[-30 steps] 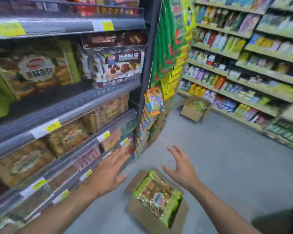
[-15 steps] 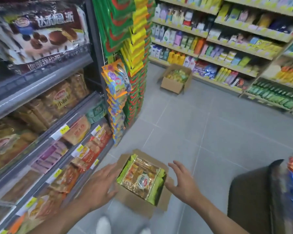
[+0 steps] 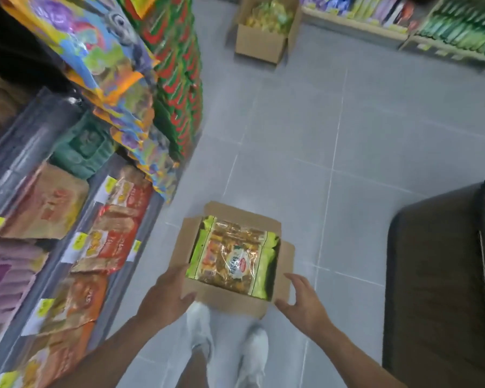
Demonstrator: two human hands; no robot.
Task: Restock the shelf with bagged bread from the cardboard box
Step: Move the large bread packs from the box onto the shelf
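Observation:
An open cardboard box [image 3: 227, 302] sits on the grey floor just in front of my feet. Inside lies a green-edged clear bag of bread [image 3: 234, 259], label up. My left hand [image 3: 167, 295] is at the box's near left corner, fingers apart, touching the flap beside the bag. My right hand [image 3: 303, 301] hovers by the near right corner, fingers spread, holding nothing. The shelf [image 3: 76, 208] with bagged bread and yellow price tags runs along the left.
Hanging strips of colourful snack packs [image 3: 140, 107] stand at the shelf's end. A second cardboard box [image 3: 259, 46] with yellow-green packs sits farther down the aisle by the opposite shelving [image 3: 445, 43]. A dark brown unit [image 3: 443, 275] stands at my right. My white shoes [image 3: 227, 343] are below the box.
My view has tilted down from the shelves to the floor. Both hands have dropped lower and closer to the box, now flanking its near corners.

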